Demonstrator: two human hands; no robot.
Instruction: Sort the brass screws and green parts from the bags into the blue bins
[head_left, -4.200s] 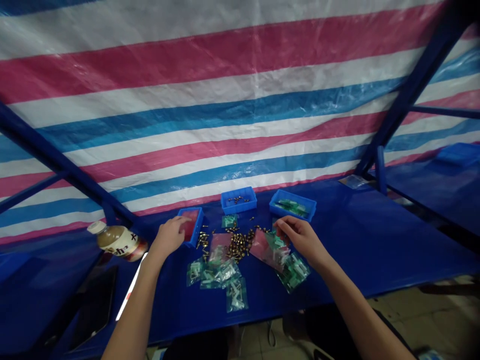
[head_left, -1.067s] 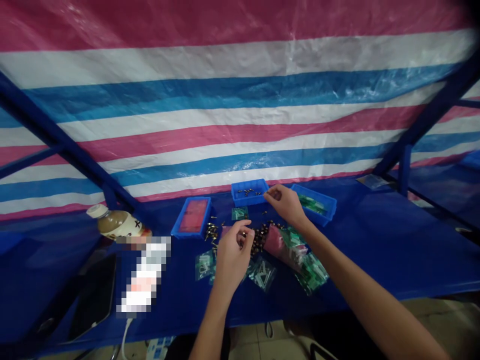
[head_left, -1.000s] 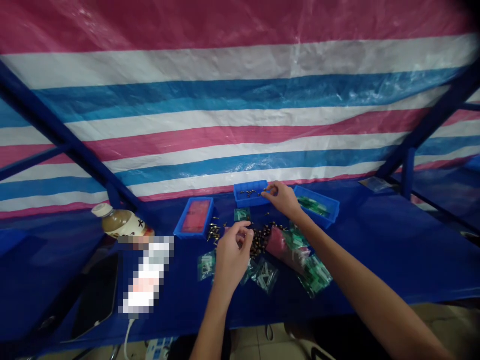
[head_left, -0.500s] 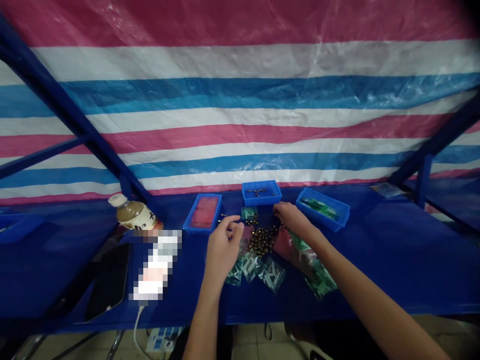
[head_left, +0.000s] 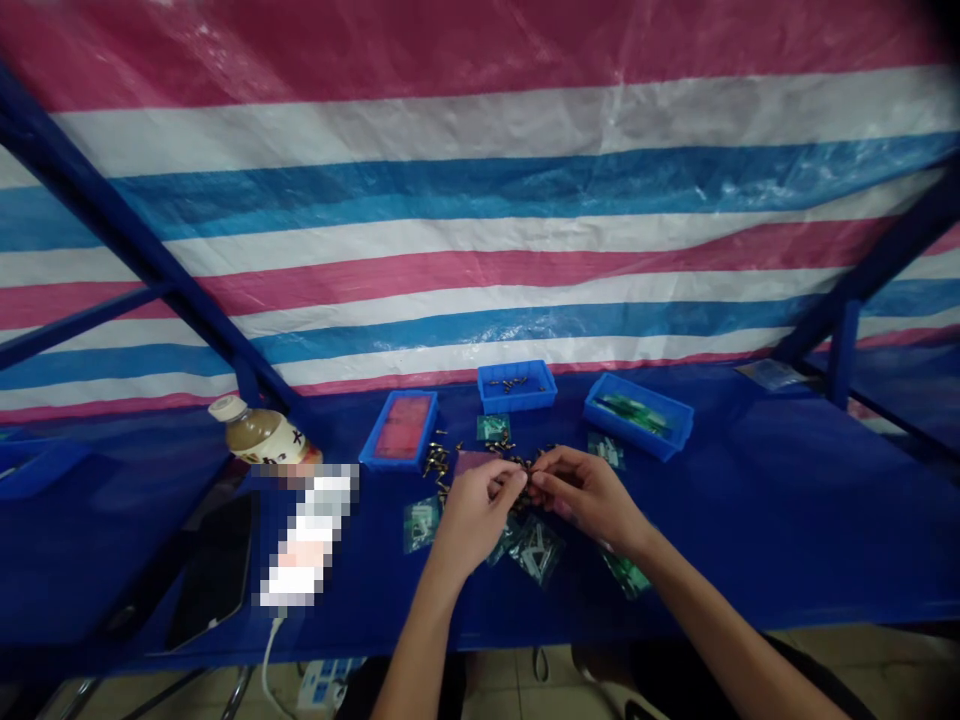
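My left hand (head_left: 480, 505) and my right hand (head_left: 589, 495) meet fingertip to fingertip over a heap of small dark brass-coloured pieces (head_left: 517, 503). Thumb and fingers are pinched on both hands; whatever is between them is too small to tell from the heap. Left of my left hand lie more brass-coloured pieces (head_left: 436, 460), shaped like small screws or pins. Several clear packets with white and green contents lie around the hands, among them a left packet (head_left: 421, 523) and a front packet (head_left: 537, 550). A pink sheet or packet (head_left: 472, 461) is partly hidden behind my left hand.
Three blue trays stand at the back: one with pink contents (head_left: 405, 425), one with a few small pieces (head_left: 517, 397), one with green packets (head_left: 637, 415). A bottle (head_left: 262, 435), a dark tablet-like slab (head_left: 210, 575) and a white cable (head_left: 270, 650) are at left.
My right hand has come left and nearer from beside the back tray, and its fingers now meet those of my left hand. My left hand has shifted right, uncovering brass-coloured pieces and a packet.
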